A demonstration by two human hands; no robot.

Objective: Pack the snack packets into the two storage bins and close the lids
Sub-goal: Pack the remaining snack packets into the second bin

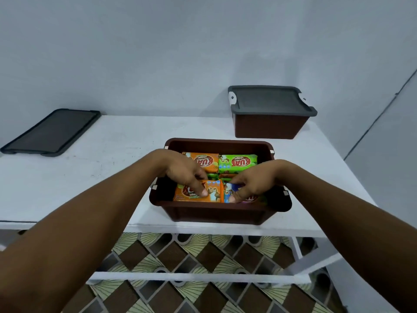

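Two bare hands work inside an open brown plastic storage bin that sits at the near edge of a white table, above a floor of brown-and-cream patterned tiles. The left hand reaches over the bin's left rim, its fingers extended and pressing down on a flat orange snack packet in the bin's near left corner; it grasps nothing. The right hand comes over the right rim and pinches a blue-ended snack packet between thumb and fingers in the near right corner, where it touches the orange one's side.

Behind them, against the bin's far wall, a second orange packet lies on the left and a green snack packet on the right, side by side with printed faces up. Slivers of more packets show between the two rows.

Farther back, at the table's far right corner, stands a second brown storage bin with a dark grey lid closed over it. A loose dark grey lid lies flat at the far left edge, well apart from both bins. A pale grey wall rises behind.
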